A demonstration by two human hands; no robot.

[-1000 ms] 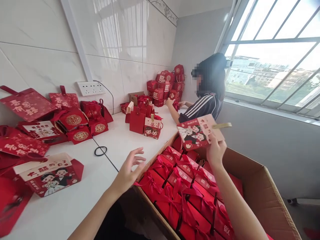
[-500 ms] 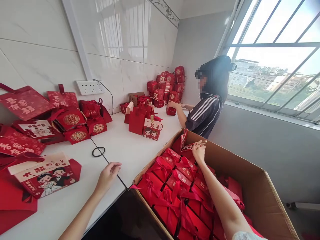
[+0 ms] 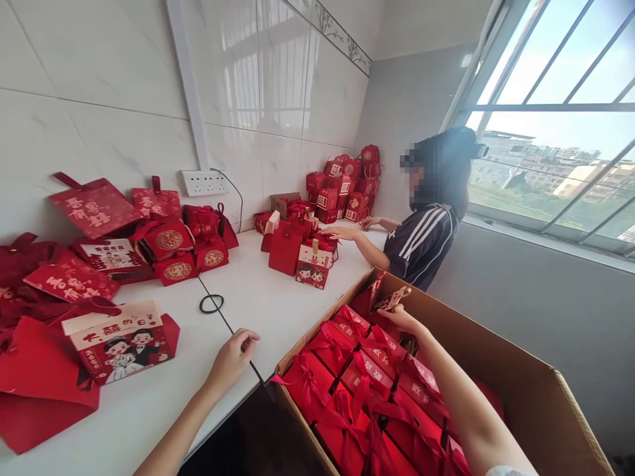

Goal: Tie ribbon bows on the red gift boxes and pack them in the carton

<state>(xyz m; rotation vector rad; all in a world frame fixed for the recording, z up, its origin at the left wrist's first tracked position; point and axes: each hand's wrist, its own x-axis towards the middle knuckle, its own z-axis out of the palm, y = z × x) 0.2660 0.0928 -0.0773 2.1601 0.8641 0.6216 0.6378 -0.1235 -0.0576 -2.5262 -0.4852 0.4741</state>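
Two hands are at different work. One second earlier the printed box (image 3: pixel 391 299) was held up above the carton (image 3: pixel 526 396) by the right hand (image 3: pixel 404 319). Now it is lowered into the carton's far corner and stood nearly upright, with the fingers closed on its lower edge. The left hand (image 3: pixel 233 357), raised earlier with fingers spread, is now set down at the edge of the worktop (image 3: pixel 258 297), its fingers curled together on nothing.

One carton is seen. It is packed with ribbon-tied boxes (image 3: pixel 347 377) laid in rows, too overlapped to be counted.

Two made-up boxes printed with a cartoon couple are counted on the worktop: the near couple box (image 3: pixel 119 340) left of the left hand and the far couple box (image 3: pixel 312 268) farther along. One black ring (image 3: pixel 212 303) lies between them.

Two heaps of red boxes and bags are seen, a left heap (image 3: pixel 163 238) against the wall and a corner pile (image 3: pixel 347 185). A co-worker's hand (image 3: pixel 342 233) is stretched over the worktop just behind the far couple box.
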